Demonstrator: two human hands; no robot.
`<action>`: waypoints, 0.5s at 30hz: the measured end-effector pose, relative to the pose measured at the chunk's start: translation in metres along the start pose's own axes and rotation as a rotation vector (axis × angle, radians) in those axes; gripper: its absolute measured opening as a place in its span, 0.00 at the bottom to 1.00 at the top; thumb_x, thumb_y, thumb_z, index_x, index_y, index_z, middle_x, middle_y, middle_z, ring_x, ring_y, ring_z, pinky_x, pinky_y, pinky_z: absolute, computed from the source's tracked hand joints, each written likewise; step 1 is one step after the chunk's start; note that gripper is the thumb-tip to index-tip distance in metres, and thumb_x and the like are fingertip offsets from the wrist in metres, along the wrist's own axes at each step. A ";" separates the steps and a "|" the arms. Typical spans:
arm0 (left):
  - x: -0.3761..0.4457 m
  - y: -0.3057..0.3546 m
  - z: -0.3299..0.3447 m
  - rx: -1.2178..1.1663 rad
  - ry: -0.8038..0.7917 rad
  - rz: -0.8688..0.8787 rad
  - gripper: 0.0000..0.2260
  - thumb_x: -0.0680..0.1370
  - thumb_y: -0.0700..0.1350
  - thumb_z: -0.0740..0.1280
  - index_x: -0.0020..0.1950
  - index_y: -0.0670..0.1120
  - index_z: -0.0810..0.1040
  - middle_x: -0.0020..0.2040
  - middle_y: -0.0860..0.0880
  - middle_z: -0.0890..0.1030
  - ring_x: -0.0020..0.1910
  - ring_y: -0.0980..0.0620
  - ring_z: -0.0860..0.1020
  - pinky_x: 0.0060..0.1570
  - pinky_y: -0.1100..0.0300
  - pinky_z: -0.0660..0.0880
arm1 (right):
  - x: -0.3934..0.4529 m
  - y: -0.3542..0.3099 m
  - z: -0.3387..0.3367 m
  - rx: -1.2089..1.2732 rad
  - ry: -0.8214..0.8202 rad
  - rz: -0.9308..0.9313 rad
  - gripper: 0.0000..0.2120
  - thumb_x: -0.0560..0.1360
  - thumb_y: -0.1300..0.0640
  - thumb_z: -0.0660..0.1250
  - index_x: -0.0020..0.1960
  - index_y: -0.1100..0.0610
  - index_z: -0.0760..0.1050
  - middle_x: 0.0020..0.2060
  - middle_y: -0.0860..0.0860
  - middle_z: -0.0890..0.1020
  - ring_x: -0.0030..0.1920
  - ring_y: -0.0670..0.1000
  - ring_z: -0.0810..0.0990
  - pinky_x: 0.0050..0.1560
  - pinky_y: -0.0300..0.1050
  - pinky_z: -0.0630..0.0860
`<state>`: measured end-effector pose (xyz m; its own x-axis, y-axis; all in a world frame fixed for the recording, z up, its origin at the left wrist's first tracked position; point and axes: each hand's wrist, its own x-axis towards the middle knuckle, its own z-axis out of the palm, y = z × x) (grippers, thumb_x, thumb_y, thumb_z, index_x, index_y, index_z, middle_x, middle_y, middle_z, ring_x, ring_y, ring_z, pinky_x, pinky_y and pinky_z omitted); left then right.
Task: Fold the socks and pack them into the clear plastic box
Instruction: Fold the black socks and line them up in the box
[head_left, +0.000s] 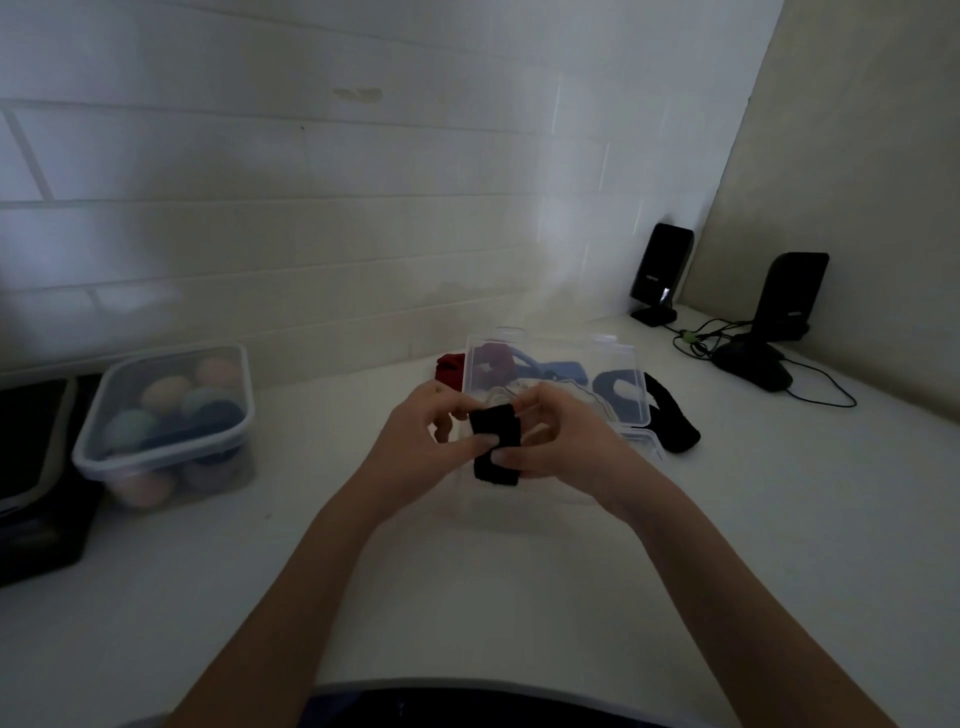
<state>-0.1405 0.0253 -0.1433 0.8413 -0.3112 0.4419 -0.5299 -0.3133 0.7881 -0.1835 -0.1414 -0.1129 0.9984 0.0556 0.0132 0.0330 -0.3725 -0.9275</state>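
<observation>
White worktop (519, 597) against white tiled wall (311, 234) | left hand (426, 441) and right hand (566, 441): each grip pinches folded black sock (496, 441) | clear plastic box (639, 441) behind

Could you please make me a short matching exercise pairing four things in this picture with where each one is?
Things:
1. folded black sock
2. red sock
3. lidded tub of coloured balls
4. two black speakers

Places:
A. far right, by the wall corner
B. on the left of the counter
C. pinched by the left hand and right hand
D. just left of the clear plastic box

Pairs: 1-C, 2-D, 3-B, 4-A
</observation>
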 end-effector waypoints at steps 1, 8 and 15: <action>0.000 0.000 -0.001 -0.013 0.008 -0.001 0.13 0.67 0.39 0.75 0.43 0.56 0.78 0.40 0.55 0.74 0.32 0.59 0.70 0.33 0.71 0.66 | -0.001 0.000 -0.002 -0.011 0.009 0.001 0.15 0.67 0.64 0.74 0.50 0.59 0.73 0.42 0.53 0.78 0.44 0.53 0.81 0.47 0.53 0.83; -0.001 0.000 -0.007 0.001 -0.105 0.019 0.15 0.63 0.38 0.76 0.37 0.58 0.79 0.38 0.53 0.77 0.33 0.57 0.70 0.32 0.70 0.65 | -0.007 0.004 -0.013 -0.089 -0.165 0.197 0.18 0.75 0.39 0.59 0.57 0.48 0.76 0.47 0.53 0.85 0.45 0.51 0.84 0.51 0.48 0.79; -0.005 0.004 -0.010 -0.123 -0.195 -0.030 0.14 0.57 0.36 0.65 0.34 0.52 0.84 0.35 0.48 0.80 0.32 0.56 0.74 0.33 0.64 0.69 | -0.002 0.002 -0.009 0.042 -0.238 0.218 0.11 0.70 0.61 0.72 0.52 0.55 0.80 0.48 0.56 0.84 0.46 0.51 0.82 0.53 0.43 0.79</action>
<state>-0.1460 0.0340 -0.1379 0.8138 -0.4747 0.3353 -0.4775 -0.2172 0.8514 -0.1853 -0.1505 -0.1115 0.9424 0.1958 -0.2710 -0.1875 -0.3614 -0.9133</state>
